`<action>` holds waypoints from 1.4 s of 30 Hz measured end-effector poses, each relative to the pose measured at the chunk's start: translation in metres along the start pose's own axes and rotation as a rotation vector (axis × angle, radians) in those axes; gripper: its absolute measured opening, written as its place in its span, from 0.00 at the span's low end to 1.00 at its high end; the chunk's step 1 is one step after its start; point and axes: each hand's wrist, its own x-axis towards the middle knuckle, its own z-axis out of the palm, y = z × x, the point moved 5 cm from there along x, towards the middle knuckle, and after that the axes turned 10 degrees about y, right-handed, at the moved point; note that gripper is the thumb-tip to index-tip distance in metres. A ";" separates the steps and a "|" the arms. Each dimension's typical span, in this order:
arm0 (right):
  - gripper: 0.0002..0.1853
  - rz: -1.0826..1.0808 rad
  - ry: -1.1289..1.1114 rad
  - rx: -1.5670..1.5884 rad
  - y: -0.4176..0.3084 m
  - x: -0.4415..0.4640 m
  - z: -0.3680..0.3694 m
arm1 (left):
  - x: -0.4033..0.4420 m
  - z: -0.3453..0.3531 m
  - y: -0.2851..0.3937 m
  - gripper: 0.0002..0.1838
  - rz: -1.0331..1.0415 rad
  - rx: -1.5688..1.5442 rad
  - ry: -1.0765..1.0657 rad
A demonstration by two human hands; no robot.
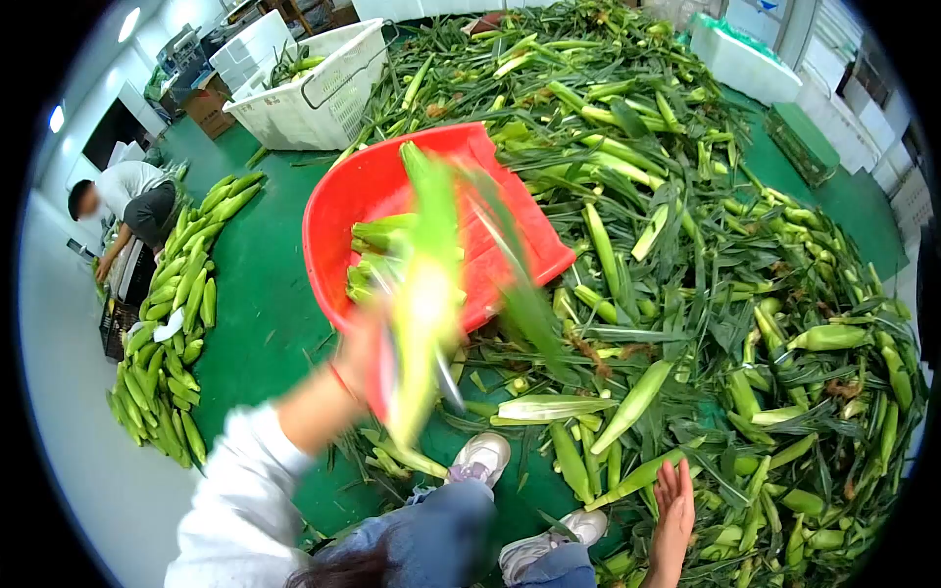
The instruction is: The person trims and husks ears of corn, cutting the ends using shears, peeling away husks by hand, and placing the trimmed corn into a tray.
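My left hand (365, 355), smeared by motion, is closed around an ear of corn (428, 294) in green husk, held up in front of a red plastic scoop-shaped bin (328, 211). A thin silvery edge (450, 384) shows beside the ear; I cannot make out what it belongs to. Long loose leaves (529, 304) blur to the right of the ear. Several trimmed ears (384, 233) lie inside the red bin. At the lower right, my right hand (672, 514) has its fingers stretched out and holds nothing, over ears of corn and leaves.
A large heap of corn and husk leaves (676, 255) spreads ahead and right. A white crate (314, 103) and cardboard box (206, 105) stand at the back left. Along the left lies a row of ears (176, 284), with a person (137, 196) crouching beside it. My shoes (480, 457) are below.
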 end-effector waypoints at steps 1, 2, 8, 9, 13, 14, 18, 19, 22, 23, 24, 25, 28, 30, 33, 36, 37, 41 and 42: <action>0.35 0.085 0.075 -0.012 0.009 -0.008 -0.016 | 0.029 0.004 0.063 0.33 0.212 0.075 -0.037; 0.33 0.089 0.149 -0.031 0.023 -0.014 -0.032 | 0.056 0.008 0.127 0.31 0.427 0.142 -0.054; 0.27 0.247 0.234 -0.037 0.143 -0.063 -0.088 | 0.136 -0.085 0.224 0.34 0.597 -0.301 0.235; 0.27 0.299 0.345 -0.062 0.173 -0.082 -0.097 | 0.126 -0.077 0.167 0.32 0.435 -0.168 0.211; 0.19 0.463 0.723 -0.105 0.168 -0.175 -0.114 | 0.047 -0.060 -0.064 0.35 -0.205 0.078 0.017; 0.19 0.438 0.731 -0.226 0.177 -0.184 -0.128 | 0.026 -0.053 -0.099 0.37 -0.339 0.067 -0.102; 0.12 0.411 0.995 -0.093 0.216 -0.234 -0.177 | -0.018 -0.027 -0.173 0.36 -0.590 0.053 -0.141; 0.10 0.451 1.070 -0.164 0.208 -0.243 -0.179 | -0.008 -0.030 -0.174 0.36 -0.653 0.109 -0.101; 0.08 0.309 0.941 -0.834 0.214 -0.260 -0.203 | -0.013 -0.015 -0.189 0.38 -0.698 0.267 -0.074; 0.12 0.233 0.806 -1.114 0.203 -0.252 -0.201 | -0.015 -0.006 -0.191 0.38 -0.691 0.329 -0.066; 0.21 0.211 0.707 -1.215 0.201 -0.242 -0.204 | -0.018 0.000 -0.193 0.38 -0.693 0.353 -0.076; 0.26 0.227 0.601 -1.280 0.197 -0.228 -0.207 | -0.021 0.006 -0.194 0.38 -0.692 0.376 -0.087; 0.33 0.297 0.398 -1.572 0.205 -0.201 -0.233 | -0.027 0.018 -0.196 0.37 -0.731 0.487 -0.095; 0.36 0.363 0.316 -1.497 0.227 -0.195 -0.270 | -0.032 0.024 -0.202 0.41 -0.755 0.602 -0.152; 0.34 0.344 0.062 -1.598 0.211 -0.170 -0.277 | -0.035 0.030 -0.215 0.42 -0.806 0.746 -0.350; 0.32 0.258 0.201 -1.268 0.191 -0.155 -0.268 | -0.039 0.059 -0.233 0.37 -0.834 0.837 -0.510; 0.31 0.069 0.259 -1.191 0.157 -0.142 -0.246 | -0.038 0.062 -0.244 0.34 -0.813 0.847 -0.616; 0.33 -0.477 -0.015 -1.086 0.024 -0.076 -0.093 | -0.032 0.095 -0.273 0.28 -1.059 0.654 -0.588; 0.32 -0.576 -0.089 -1.090 -0.001 -0.063 -0.060 | -0.034 0.096 -0.280 0.31 -1.096 0.638 -0.623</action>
